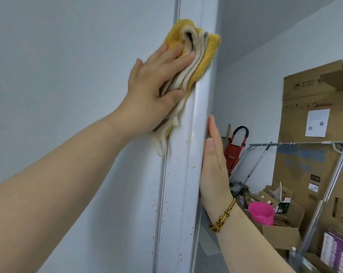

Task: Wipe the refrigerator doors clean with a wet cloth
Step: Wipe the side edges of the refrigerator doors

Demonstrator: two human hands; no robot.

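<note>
One yellow-and-beige cloth [206,48], bunched, high on the refrigerator door [178,174] edge, pressed flat under the left hand [150,91], fingers straight. Right hand [212,168], fingers straight, lies flat against the door's side just below. Yellow specks [193,167] dot the edge.

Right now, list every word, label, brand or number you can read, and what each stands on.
"Midea": on the tall cardboard box.
Print along that box's top edge: too blurred to read.
Text on the white sheet stuck to it: too small to read.
The small labels lower on it: unreadable.
Print on the purple box: blurred.
</note>
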